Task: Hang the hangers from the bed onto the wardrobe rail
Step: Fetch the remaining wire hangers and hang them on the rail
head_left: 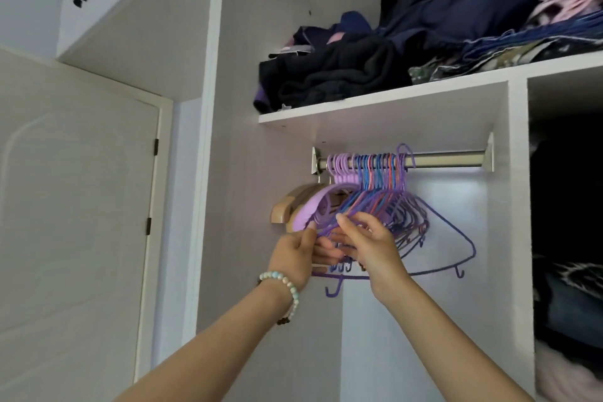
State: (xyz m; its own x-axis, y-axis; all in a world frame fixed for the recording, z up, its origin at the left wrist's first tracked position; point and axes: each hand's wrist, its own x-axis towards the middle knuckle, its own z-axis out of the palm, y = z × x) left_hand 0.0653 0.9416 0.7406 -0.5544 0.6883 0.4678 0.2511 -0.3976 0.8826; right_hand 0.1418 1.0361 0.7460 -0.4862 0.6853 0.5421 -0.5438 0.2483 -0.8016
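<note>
Purple, blue and pink wire hangers (385,202) hang in a tight bunch on the rail (447,160), straight above both hands. Their hooks crowd the end of the bar above the left hand, and the stretch up and to the right of the right hand is bare metal.

The left hand (295,259) has its fingers curled round the lower wires of the bunch, with the thumb pressed up against a purple one. The right hand (372,250), touching it on the other side, pinches several of the same wires between thumb and fingertips. A bead bracelet (287,284) sits on the left wrist.

Just above the left hand, thick lilac hangers (306,215) and a wooden hanger (287,209) fill the corner between the bunch and the wardrobe wall, and the wire shoulders lie across them. To the right of the right hand one purple hanger (456,238) hangs a little apart from the rest, tilted, with its small lower hooks showing.

Higher up, a white shelf (391,101) roofs the rail and carries a heap of dark clothes (359,72). A white panel (518,206) well right of the hands walls off a second compartment of dark folded clothing (567,303). Far to the left of the left hand stands a closed door (75,206).
</note>
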